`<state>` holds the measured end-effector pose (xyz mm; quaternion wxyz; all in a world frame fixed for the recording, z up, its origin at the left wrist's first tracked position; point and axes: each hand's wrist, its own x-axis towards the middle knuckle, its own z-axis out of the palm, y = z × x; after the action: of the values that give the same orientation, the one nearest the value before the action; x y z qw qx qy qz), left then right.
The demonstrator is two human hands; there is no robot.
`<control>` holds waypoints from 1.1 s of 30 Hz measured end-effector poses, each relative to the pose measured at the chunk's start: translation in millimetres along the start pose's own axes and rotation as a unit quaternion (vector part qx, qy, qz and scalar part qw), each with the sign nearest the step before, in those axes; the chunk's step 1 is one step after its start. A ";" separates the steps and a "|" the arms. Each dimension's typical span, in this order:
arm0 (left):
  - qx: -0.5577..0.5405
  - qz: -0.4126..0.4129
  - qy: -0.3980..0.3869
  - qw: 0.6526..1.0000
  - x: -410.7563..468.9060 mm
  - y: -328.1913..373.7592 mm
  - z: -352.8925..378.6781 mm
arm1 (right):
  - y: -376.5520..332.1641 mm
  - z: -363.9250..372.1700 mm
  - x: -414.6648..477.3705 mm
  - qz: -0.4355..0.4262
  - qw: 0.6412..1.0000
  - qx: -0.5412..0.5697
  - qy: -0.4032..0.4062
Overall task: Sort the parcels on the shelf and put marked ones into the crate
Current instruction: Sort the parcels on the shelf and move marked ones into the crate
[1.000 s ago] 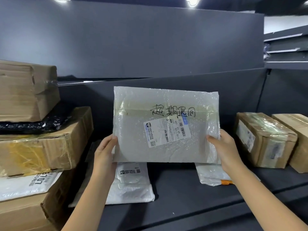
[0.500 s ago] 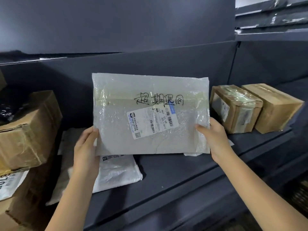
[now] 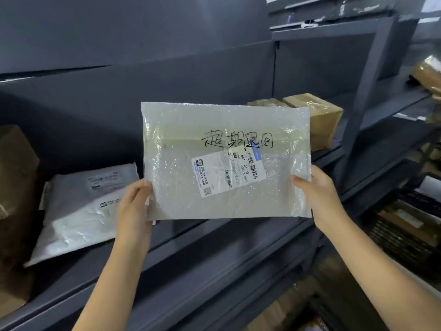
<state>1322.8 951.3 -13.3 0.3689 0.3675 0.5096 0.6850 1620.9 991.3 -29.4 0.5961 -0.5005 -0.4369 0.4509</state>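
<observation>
A flat bubble-wrap mailer (image 3: 191, 187) with black handwritten characters and a white barcode label is held upright in front of the dark shelf (image 3: 195, 247). My left hand (image 3: 133, 206) grips its lower left edge. My right hand (image 3: 317, 194) grips its lower right edge, thumb on the front. A black slatted crate (image 3: 401, 232) sits low at the right, with flat parcels inside.
A white poly mailer (image 3: 78, 211) lies on the shelf at the left, next to brown cartons (image 3: 16, 187). Taped cardboard boxes (image 3: 319, 115) stand behind the held mailer at the right. Another shelf bay (image 3: 405, 103) with parcels is at the far right.
My view has swung to the right and down, bringing the crate into sight. Both hands have carried the mailer rightward, away from the stacked cartons at the left.
</observation>
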 end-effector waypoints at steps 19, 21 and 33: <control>0.196 -0.270 -0.232 0.914 -251.0 -192.2 154.1 | 96.9 -317.2 -109.2 0.122 0.964 -0.199 0.132; 0.224 -0.334 -0.241 0.883 -262.4 -223.4 157.7 | 121.4 -322.5 -105.0 0.137 0.955 -0.230 0.127; 0.270 -0.519 -0.156 0.796 -296.6 -515.3 164.6 | 423.0 -332.9 -46.1 0.168 0.749 -0.620 -0.161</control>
<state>1670.7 868.0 -515.9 0.6294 0.2348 0.7235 0.1589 1892.3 918.0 -490.7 -0.0096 -0.7456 -0.6188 0.2471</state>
